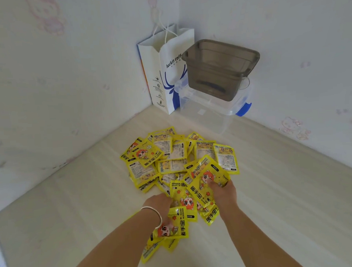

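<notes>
Gathering: yellow packets (172,160) lie heaped mid-floor (276,189), the near edge of the heap at both wrists.
Left hand (159,202): fingers buried among near packets; cannot tell whether it grips any. Bracelet (154,211) on the wrist.
Right hand (224,191): thumb on top and fingers beneath one packet (204,185), pinching it at the pile's near right.
Risk, slip: slick overlapping foil; lifting one could likely drag its neighbours and scatter the heap.
Risk, drop: several packets lie loose across the left wrist and may slide off if it rises.
Risk, far stack: dark bin (219,74) sits on a clear box (206,111) in the far corner; packets tossed hard might tip it.
Writing, packets: "HAND WARMER", "暖手宝", and a cartoon figure; the back print is too fine to read.
Writing, bag (164,83): "luckin coff…", partly hidden by the bin.
</notes>
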